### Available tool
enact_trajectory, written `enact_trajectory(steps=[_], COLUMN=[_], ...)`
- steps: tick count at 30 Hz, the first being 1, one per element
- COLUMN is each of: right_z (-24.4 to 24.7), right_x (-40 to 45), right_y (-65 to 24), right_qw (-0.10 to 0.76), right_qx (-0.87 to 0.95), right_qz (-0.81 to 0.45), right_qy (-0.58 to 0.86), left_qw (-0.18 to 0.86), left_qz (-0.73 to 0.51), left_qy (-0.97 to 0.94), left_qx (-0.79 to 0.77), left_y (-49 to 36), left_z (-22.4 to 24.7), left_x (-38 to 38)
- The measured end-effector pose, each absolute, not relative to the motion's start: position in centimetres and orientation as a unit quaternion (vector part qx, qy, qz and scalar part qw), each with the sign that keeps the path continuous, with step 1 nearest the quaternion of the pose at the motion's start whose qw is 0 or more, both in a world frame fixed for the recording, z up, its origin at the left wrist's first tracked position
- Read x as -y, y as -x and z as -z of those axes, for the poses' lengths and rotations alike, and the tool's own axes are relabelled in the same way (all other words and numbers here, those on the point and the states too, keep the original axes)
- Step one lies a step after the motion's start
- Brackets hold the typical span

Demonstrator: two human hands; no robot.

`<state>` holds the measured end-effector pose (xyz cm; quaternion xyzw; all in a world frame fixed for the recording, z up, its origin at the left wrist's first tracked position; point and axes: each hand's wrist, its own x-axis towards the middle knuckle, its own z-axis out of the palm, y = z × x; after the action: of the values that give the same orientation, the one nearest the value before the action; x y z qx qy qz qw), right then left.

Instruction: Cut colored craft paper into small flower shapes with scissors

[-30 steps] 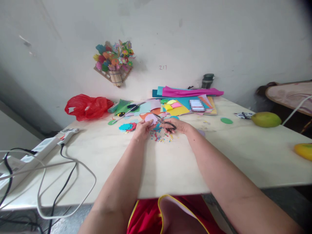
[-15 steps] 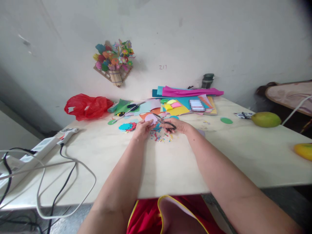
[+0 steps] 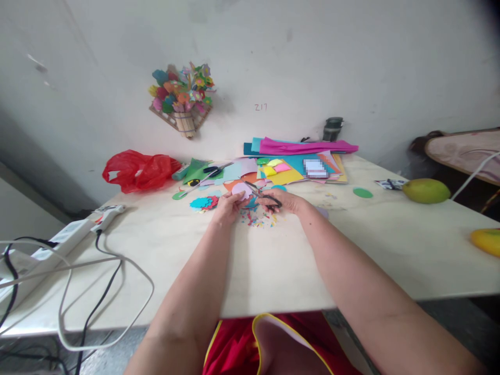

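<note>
Between the fingers of my left hand (image 3: 229, 205) is a lilac paper disc (image 3: 240, 191), pinched at its lower edge. My right hand (image 3: 287, 200) is closed round the dark handles of a pair of scissors (image 3: 269, 198); the blades point left and reach the right edge of the disc. Whether the blades touch the paper is too small to tell. Small coloured paper scraps (image 3: 258, 217) lie scattered on the table below both hands. Left of my left hand sit scalloped blue paper cutouts (image 3: 202, 203) and red paper cutouts (image 3: 213, 202).
Paper sheets (image 3: 292, 174) and a second pair of scissors (image 3: 214, 170) lie behind my hands. A red plastic bag (image 3: 140, 171) rests at the back left. Cables trail from a power strip (image 3: 74, 234) at the left. A green mango (image 3: 425, 191) lies at the right.
Almost nothing differs. Both hands, the lilac disc and the scissors keep nearly the same place, with only a very slight shift of the view.
</note>
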<state>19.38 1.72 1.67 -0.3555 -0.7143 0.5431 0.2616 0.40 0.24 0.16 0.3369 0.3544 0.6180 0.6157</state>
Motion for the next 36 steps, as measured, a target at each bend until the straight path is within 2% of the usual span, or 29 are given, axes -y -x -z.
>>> enact_trajectory(steps=[36], right_z=[-1.02], right_x=[-2.33], right_y=[-19.32], right_qw=[0.269], right_qx=[0.722], right_qz=[-0.535], right_qy=[0.346], left_qw=[0.618], left_qz=[-0.623], left_qy=[-0.331], left_qx=[-0.346], left_y=[-0.29], left_z=[0.03], left_x=[-0.45])
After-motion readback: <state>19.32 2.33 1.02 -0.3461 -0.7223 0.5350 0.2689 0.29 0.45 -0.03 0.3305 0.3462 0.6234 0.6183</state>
